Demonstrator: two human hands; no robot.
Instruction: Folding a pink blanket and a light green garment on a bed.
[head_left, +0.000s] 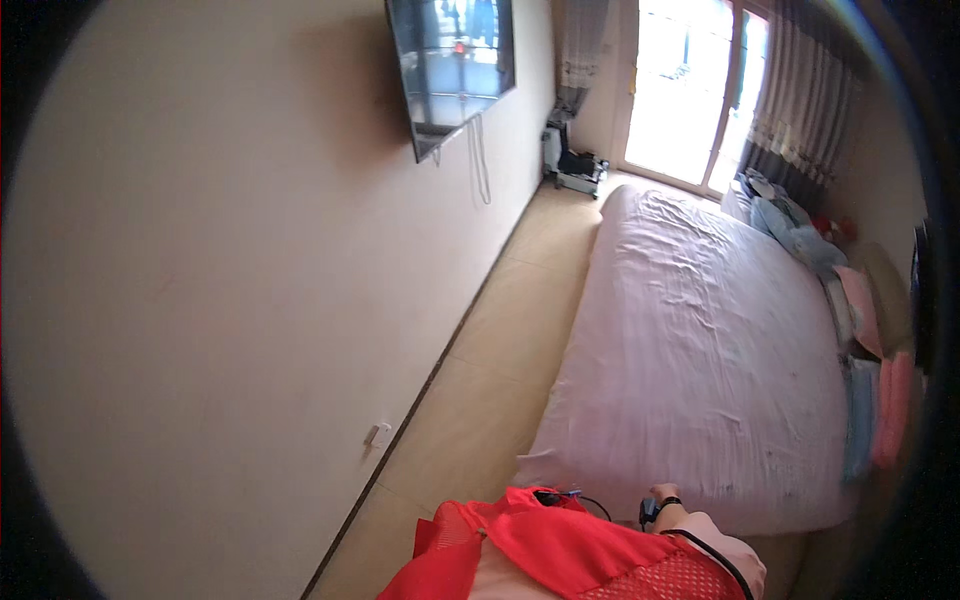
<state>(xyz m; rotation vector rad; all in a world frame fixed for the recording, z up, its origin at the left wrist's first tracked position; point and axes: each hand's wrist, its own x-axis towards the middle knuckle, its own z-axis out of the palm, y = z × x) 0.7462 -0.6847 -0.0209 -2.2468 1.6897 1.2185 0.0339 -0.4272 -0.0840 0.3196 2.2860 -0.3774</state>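
My right hand (664, 491) hangs low at the near edge of the bed, over the pale pink bed sheet (697, 375). A black band with a small device (651, 510) circles its wrist, and a black cable (712, 555) runs along the arm. The fingers are too small and too foreshortened to show whether they hold anything. My left hand is out of view. Red mesh-panelled vest cloth (570, 540) covers my front at the bottom of the view. Before me the bed stretches towards the glass door, its sheet wrinkled at the far end.
A strip of tiled floor (495, 345) runs between bed and wall (247, 300). A wall-mounted television (461, 75) hangs at left, above a white socket adapter (380, 435). An opened suitcase (581, 176) stands near the sliding glass door (679, 90). Folded bedding (862, 412) and a pink pillow (860, 307) line the right.
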